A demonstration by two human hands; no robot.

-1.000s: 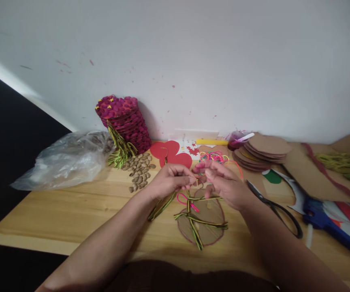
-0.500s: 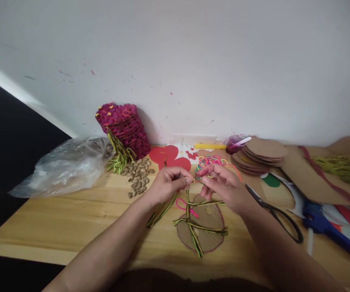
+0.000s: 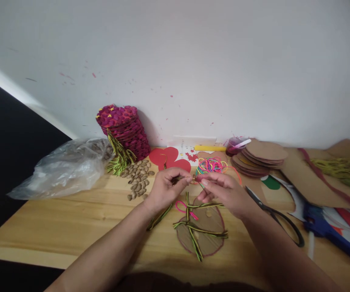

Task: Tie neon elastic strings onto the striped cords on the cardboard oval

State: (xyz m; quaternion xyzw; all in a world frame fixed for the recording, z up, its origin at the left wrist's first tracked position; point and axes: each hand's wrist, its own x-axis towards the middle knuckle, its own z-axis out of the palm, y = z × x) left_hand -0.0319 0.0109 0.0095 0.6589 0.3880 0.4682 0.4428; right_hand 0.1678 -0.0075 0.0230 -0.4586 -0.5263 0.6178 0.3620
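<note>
My left hand (image 3: 168, 190) pinches strands of black-and-yellow yarn (image 3: 162, 215), whose ends trail down to the table. Opposite it, the fingertips of my right hand (image 3: 225, 191) are closed on the same yarn, and a small yellowish loop (image 3: 193, 178) shows between the two hands. Below them lies a heart-shaped cardboard piece (image 3: 209, 240) with a dark pink edge. Crossed lengths of black-and-yellow cord (image 3: 205, 231) rest on it, along with a pink cord loop (image 3: 181, 206). My fingers partly hide the strands they grip.
Left stand a purple shell-covered heart box (image 3: 126, 134) with a tassel (image 3: 118, 162), loose shells (image 3: 138, 178) and a plastic bag (image 3: 62, 170). Behind are red paper hearts (image 3: 164, 156) and tangled bright cord (image 3: 210, 165). Right are cardboard hearts (image 3: 264, 150), scissors (image 3: 274, 213) and a blue glue gun (image 3: 323, 229).
My fingertips have shifted slightly, and a small loop of yarn now shows between them. The strands under my left hand hang shorter in view. Things on the table stay put.
</note>
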